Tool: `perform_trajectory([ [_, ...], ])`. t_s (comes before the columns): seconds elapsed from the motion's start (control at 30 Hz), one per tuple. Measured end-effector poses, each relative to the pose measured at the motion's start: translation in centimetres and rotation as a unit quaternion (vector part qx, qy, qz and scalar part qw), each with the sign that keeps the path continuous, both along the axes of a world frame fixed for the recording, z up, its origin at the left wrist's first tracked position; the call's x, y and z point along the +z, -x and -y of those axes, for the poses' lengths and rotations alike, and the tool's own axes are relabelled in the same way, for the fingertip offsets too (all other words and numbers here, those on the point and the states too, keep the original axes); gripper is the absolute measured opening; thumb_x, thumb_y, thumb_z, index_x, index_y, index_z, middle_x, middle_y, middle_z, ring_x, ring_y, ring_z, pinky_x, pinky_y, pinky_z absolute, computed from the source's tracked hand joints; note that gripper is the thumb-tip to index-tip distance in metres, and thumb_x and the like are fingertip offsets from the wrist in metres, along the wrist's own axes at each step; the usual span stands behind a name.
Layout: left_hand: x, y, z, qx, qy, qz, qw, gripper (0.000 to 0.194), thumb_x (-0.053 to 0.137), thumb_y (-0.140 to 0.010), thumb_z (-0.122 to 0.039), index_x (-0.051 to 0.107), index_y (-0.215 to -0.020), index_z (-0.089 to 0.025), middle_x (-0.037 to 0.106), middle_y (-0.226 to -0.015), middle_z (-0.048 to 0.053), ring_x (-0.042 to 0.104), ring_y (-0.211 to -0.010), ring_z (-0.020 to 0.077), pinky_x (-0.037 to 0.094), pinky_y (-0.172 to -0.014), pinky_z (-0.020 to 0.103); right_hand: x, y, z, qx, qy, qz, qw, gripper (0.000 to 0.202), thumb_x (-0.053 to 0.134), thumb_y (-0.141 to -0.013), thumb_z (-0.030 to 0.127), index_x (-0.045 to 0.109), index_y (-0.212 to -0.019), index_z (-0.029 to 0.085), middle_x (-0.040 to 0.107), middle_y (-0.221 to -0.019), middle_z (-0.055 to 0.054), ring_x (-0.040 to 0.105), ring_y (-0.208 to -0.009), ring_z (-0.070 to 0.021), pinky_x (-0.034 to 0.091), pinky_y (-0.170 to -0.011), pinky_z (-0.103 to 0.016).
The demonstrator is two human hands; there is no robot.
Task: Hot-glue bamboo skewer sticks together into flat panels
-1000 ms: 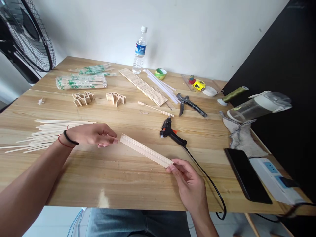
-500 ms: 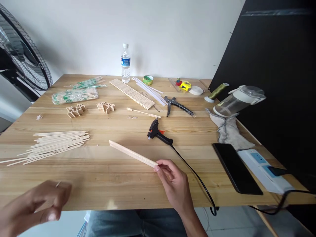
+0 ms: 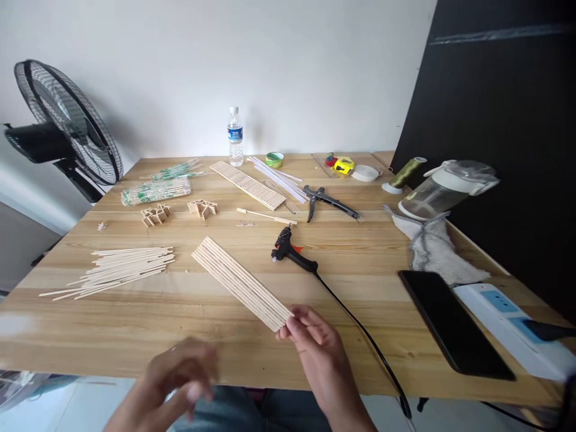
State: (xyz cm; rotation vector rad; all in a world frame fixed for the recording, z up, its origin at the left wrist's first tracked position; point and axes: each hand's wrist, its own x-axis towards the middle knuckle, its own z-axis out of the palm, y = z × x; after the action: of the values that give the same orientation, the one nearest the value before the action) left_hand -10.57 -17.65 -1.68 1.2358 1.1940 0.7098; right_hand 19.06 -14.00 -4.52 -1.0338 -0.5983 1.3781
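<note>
A flat panel of thin wooden sticks [image 3: 240, 282] joined side by side is held by its near right corner. My right hand [image 3: 317, 345] pinches that corner between thumb and fingers, and the panel's broad ribbed face shows. Over the table's front edge, my left hand [image 3: 182, 375] is partly blurred, its fingers bent and apart from the thumb, with nothing visible in it. Beyond the panel lies a black hot glue gun [image 3: 290, 249]. Loose wooden sticks [image 3: 121, 270] form a pile on the left.
Small zigzag stick pieces [image 3: 156, 215], a slatted wooden strip [image 3: 249, 185], white glue sticks [image 3: 281, 180] and a water bottle [image 3: 235, 139] stand or lie farther back. On the right are a phone [image 3: 454, 324], a power strip [image 3: 508, 324] and the glue gun's cord [image 3: 360, 327].
My right hand has turned the panel from nearly edge-on to showing its broad face. My left hand has moved right, towards the panel. The camera view has shifted slightly.
</note>
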Motion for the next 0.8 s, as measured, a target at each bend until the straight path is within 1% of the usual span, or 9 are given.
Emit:
perform_trajectory([
  [0.07, 0.6, -5.4, -2.5, -0.012, -0.016, 0.035, 0.999, 0.047, 0.072, -0.096, -0.053, 0.068, -0.135, -0.026, 0.074, -0.085, 0.006, 0.067, -0.074, 0.0196, 0.058, -0.072, 0.030, 0.6, 0.9, 0.5, 0.008, 0.009, -0.072, 0.997, 0.033, 0.094, -0.077, 0.045, 0.077, -0.090, 0.020, 0.071, -0.069, 0.000, 0.065, -0.068, -0.0169, 0.055, -0.074, -0.032],
  [0.1, 0.9, -7.7, -3.5, -0.020, -0.024, 0.060, 0.998, 0.046, 0.069, -0.097, -0.055, 0.069, -0.129, -0.023, 0.074, -0.082, 0.006, 0.066, -0.071, 0.0181, 0.057, -0.069, 0.028, 0.9, 1.3, 0.8, 0.012, 0.010, -0.090, 0.996, 0.033, 0.095, -0.077, 0.044, 0.077, -0.089, 0.020, 0.071, -0.068, 0.001, 0.064, -0.067, -0.0164, 0.054, -0.073, -0.032],
  [0.17, 1.3, -11.0, -5.0, -0.025, -0.047, 0.102, 0.993, 0.041, 0.070, -0.096, -0.057, 0.073, -0.104, -0.017, 0.072, -0.079, 0.006, 0.065, -0.070, 0.0173, 0.054, -0.063, 0.025, 1.4, 1.7, 1.2, 0.021, 0.009, -0.096, 0.995, 0.033, 0.094, -0.077, 0.045, 0.077, -0.089, 0.019, 0.071, -0.067, 0.000, 0.064, -0.067, -0.0165, 0.054, -0.073, -0.031],
  [0.23, 1.4, -12.7, -5.7, -0.008, -0.049, 0.121, 0.991, 0.042, 0.071, -0.095, -0.056, 0.070, -0.086, -0.015, 0.069, -0.073, 0.006, 0.063, -0.065, 0.0157, 0.051, -0.060, 0.024, 1.6, 1.7, 1.5, 0.024, 0.005, -0.068, 0.997, 0.034, 0.092, -0.079, 0.048, 0.076, -0.088, 0.019, 0.072, -0.069, -0.001, 0.066, -0.069, -0.0178, 0.055, -0.073, -0.032],
  [0.37, 0.9, -12.4, -6.3, 0.008, -0.046, 0.111, 0.993, 0.042, 0.072, -0.096, -0.054, 0.068, -0.080, -0.015, 0.066, -0.069, 0.003, 0.057, -0.062, 0.0133, 0.049, -0.060, 0.024, 1.8, 1.2, 1.8, 0.033, -0.005, 0.030, 0.999, 0.034, 0.087, -0.084, 0.050, 0.075, -0.091, 0.018, 0.077, -0.078, -0.005, 0.073, -0.076, -0.0208, 0.058, -0.079, -0.034],
  [0.53, 0.1, -10.2, -6.6, 0.014, -0.039, 0.117, 0.992, 0.037, 0.070, -0.099, -0.049, 0.067, -0.084, -0.015, 0.065, -0.073, 0.001, 0.060, -0.066, 0.0135, 0.052, -0.063, 0.024, 0.9, 0.3, 1.3, 0.113, -0.052, 0.122, 0.985, 0.032, 0.079, -0.091, 0.051, 0.076, -0.098, 0.019, 0.079, -0.095, -0.009, 0.077, -0.090, -0.0241, 0.061, -0.087, -0.036],
  [0.67, 0.2, -9.4, -6.7, 0.004, -0.009, 0.142, 0.990, 0.038, 0.061, -0.103, -0.053, 0.068, -0.106, -0.016, 0.074, -0.099, 0.009, 0.071, -0.076, 0.0195, 0.060, -0.060, 0.028, 0.0, -0.1, 0.7, 0.111, -0.068, 0.164, 0.978, 0.030, 0.076, -0.094, 0.049, 0.073, -0.092, 0.020, 0.075, -0.086, -0.005, 0.075, -0.081, -0.0204, 0.060, -0.080, -0.031],
  [0.7, 0.2, -9.4, -6.7, -0.001, -0.002, 0.150, 0.989, 0.040, 0.060, -0.103, -0.055, 0.067, -0.108, -0.016, 0.075, -0.100, 0.010, 0.072, -0.077, 0.0205, 0.061, -0.059, 0.029, -0.1, -0.1, 0.6, 0.108, -0.065, 0.170, 0.977, 0.030, 0.075, -0.095, 0.049, 0.072, -0.090, 0.020, 0.074, -0.083, -0.004, 0.073, -0.078, -0.0195, 0.059, -0.077, -0.030],
  [0.8, 0.1, -9.6, -6.9, -0.018, 0.009, 0.150, 0.989, 0.044, 0.062, -0.101, -0.059, 0.065, -0.098, -0.016, 0.073, -0.080, 0.006, 0.070, -0.063, 0.0179, 0.059, -0.052, 0.026, -0.1, 0.2, 0.3, 0.118, -0.067, 0.191, 0.972, 0.036, 0.070, -0.098, 0.052, 0.070, -0.084, 0.019, 0.071, -0.075, -0.003, 0.068, -0.069, -0.0171, 0.056, -0.070, -0.028],
])
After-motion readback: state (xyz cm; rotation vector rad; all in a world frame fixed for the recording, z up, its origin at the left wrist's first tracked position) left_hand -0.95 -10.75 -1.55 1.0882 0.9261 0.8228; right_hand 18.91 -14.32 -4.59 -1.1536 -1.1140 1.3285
